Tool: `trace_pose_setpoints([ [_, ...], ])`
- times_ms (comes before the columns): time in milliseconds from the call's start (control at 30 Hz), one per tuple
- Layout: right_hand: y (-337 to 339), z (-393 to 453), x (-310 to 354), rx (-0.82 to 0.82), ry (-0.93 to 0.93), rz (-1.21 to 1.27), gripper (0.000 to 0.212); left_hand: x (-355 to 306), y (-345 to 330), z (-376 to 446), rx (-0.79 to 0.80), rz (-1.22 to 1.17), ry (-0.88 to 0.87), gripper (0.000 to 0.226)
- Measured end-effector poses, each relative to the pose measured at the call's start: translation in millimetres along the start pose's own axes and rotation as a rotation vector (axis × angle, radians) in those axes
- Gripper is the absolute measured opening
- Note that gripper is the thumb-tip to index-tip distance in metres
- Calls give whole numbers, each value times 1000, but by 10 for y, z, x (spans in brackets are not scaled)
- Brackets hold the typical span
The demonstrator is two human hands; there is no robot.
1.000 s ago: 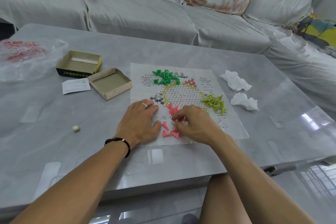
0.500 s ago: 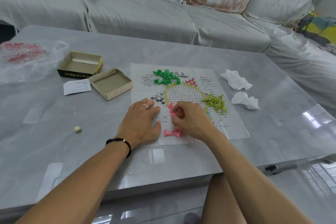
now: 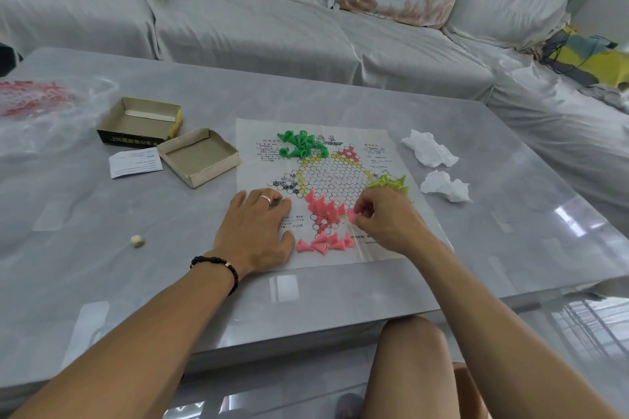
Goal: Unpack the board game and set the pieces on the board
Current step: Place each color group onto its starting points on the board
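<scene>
A thin paper game board (image 3: pixel 343 177) with a hexagon grid lies flat on the grey table. Several pink pieces (image 3: pixel 323 207) stand on its near corner, and a few more pink pieces (image 3: pixel 321 245) lie on their sides below them. A heap of green pieces (image 3: pixel 299 146) sits at the board's far left, and yellow-green pieces (image 3: pixel 391 182) lie at its right. My left hand (image 3: pixel 257 228) rests flat on the board's left edge, fingers straight. My right hand (image 3: pixel 384 221) pinches one pink piece (image 3: pixel 352 213) just right of the standing pink group.
Two open cardboard box halves (image 3: pixel 197 156) and a white leaflet (image 3: pixel 134 163) lie left of the board. A small die (image 3: pixel 137 241) sits nearer me on the left. Two crumpled tissues (image 3: pixel 429 148) lie to the right, a plastic bag (image 3: pixel 41 112) at far left.
My right hand lifted from the fallen pink pieces and moved up and right with one piece. More pink pieces now stand on the near corner. My left hand stayed put.
</scene>
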State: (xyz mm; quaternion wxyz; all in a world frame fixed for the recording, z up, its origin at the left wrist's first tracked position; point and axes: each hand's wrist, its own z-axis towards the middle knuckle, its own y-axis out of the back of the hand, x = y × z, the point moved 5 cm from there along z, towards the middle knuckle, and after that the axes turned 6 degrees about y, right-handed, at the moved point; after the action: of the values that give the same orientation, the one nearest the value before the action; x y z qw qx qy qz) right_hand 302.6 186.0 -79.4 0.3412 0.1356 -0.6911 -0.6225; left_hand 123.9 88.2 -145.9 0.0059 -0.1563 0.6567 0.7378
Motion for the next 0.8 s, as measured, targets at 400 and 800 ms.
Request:
trace_pose_setpoints([
  [400,-142,130,94,73,37,-95,17,9,-24,-36,26,20,-18,69],
  [800,-119,8,37,-71,26,4,11,13,-1,-50,24,-32,-13,66],
])
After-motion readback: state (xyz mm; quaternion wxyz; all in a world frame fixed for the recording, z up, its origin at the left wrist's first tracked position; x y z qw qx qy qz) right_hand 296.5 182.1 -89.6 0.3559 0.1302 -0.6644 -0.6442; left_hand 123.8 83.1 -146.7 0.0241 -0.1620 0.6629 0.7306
